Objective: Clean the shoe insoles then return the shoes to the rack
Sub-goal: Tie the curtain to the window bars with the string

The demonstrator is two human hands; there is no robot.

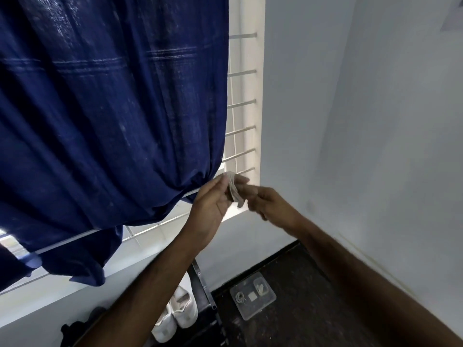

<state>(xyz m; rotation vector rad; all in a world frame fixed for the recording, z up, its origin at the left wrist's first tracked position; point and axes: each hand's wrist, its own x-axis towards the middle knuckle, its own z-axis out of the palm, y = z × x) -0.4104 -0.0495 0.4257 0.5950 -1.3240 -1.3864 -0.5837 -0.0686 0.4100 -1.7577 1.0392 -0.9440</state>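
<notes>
Both hands, left hand (213,204) and right hand (265,201), are pinching pale insoles (233,189) at the window grille (241,106), fingers clamped; holding them well clear of the blue curtain (112,108) looks wise.

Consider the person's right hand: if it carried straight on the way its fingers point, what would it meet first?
Most likely the pale insoles held up in the left hand; the right hand points left toward them, though depth is unclear.

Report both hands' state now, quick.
Left hand: grips the pale, flat folded cloth-like piece.
Right hand: fingers curled beside that piece; grip cannot be told.
</notes>
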